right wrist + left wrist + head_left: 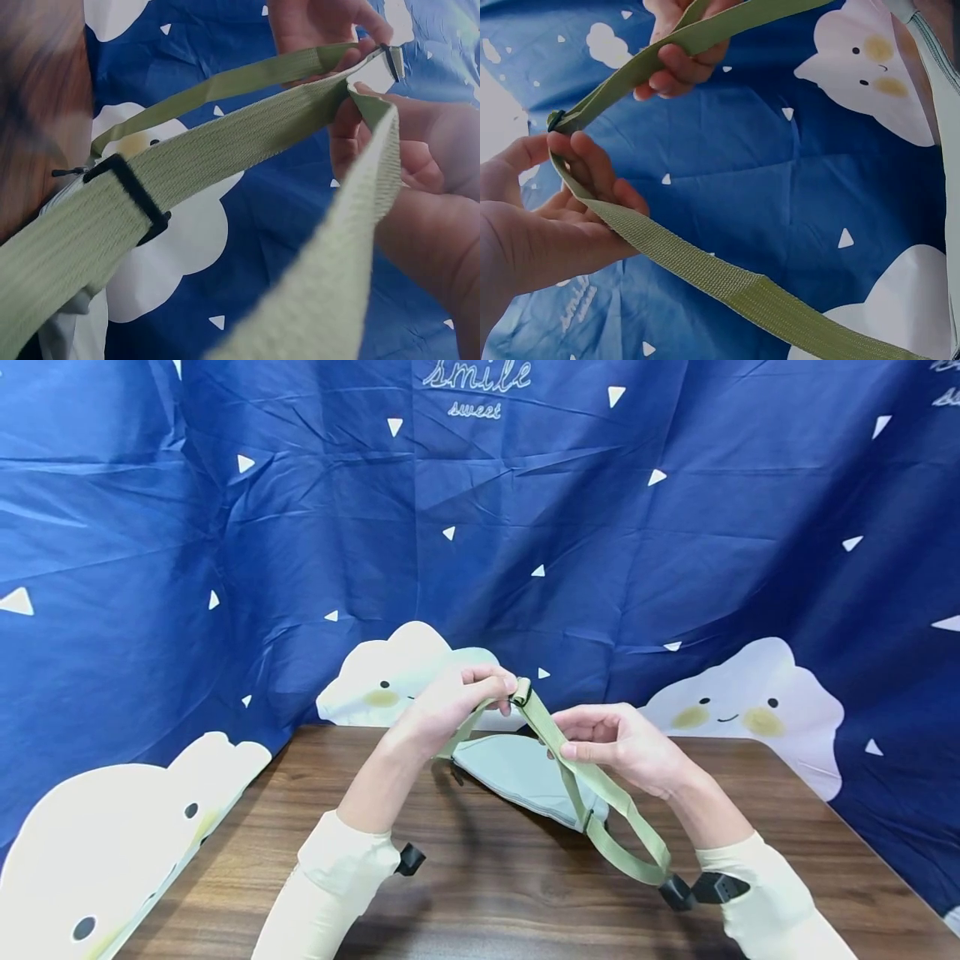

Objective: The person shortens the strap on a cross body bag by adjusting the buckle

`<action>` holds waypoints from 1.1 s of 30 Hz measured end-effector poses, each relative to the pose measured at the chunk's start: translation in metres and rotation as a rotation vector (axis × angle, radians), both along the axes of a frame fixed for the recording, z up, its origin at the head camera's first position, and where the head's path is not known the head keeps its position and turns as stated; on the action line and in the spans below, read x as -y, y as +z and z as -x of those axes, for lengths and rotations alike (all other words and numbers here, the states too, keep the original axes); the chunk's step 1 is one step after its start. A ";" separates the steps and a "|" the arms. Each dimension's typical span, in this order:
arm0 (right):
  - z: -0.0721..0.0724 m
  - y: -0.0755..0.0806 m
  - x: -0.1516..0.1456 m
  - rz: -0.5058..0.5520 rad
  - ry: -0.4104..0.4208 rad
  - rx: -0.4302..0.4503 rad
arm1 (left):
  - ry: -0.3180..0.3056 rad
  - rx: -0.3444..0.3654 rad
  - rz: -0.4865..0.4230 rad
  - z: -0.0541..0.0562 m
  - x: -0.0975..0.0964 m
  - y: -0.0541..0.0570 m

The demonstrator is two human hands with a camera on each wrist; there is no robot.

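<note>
A pale mint pouch bag (517, 764) with a zip along its edge stands tilted on the table, behind the hands. Its light green webbing strap (625, 804) is lifted and loops down to the right. My left hand (453, 706) pinches the strap beside a black slider (521, 695), thumb against fingertips. Farther along, my right hand (633, 747) holds the strap between thumb and fingers. In the right wrist view, a second black buckle (135, 196) sits on the strap close to the bag. The left wrist view shows the strap running over my left fingers (592, 161).
Dark wood table (480, 910) lies under the bag. A blue curtain (480, 527) with white triangles and smiling clouds hangs behind and at the left. Black wrist cameras (410, 859) sit at both cuffs, and the strap loop hangs near the right one (677, 892).
</note>
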State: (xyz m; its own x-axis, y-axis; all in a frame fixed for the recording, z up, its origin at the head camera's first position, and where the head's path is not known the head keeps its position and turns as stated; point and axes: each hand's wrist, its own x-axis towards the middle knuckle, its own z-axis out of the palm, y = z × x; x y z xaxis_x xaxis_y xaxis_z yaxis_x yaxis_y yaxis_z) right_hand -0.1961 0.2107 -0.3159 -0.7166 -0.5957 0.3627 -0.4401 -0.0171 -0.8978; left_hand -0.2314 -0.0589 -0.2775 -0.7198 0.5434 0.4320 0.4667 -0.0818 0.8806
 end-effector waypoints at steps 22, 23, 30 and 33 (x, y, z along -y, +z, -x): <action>-0.020 0.008 0.024 -0.041 -0.471 -0.454 | 0.013 0.028 0.093 -0.009 -0.017 -0.010; -0.020 0.008 0.025 -0.042 -0.480 -0.450 | 0.009 0.029 0.098 -0.009 -0.018 -0.011; -0.023 0.007 0.023 0.019 -0.492 -0.454 | -0.048 0.046 0.124 -0.010 -0.020 -0.013; -0.023 0.009 0.020 0.065 -0.471 -0.466 | -0.076 0.043 0.144 -0.008 -0.020 -0.012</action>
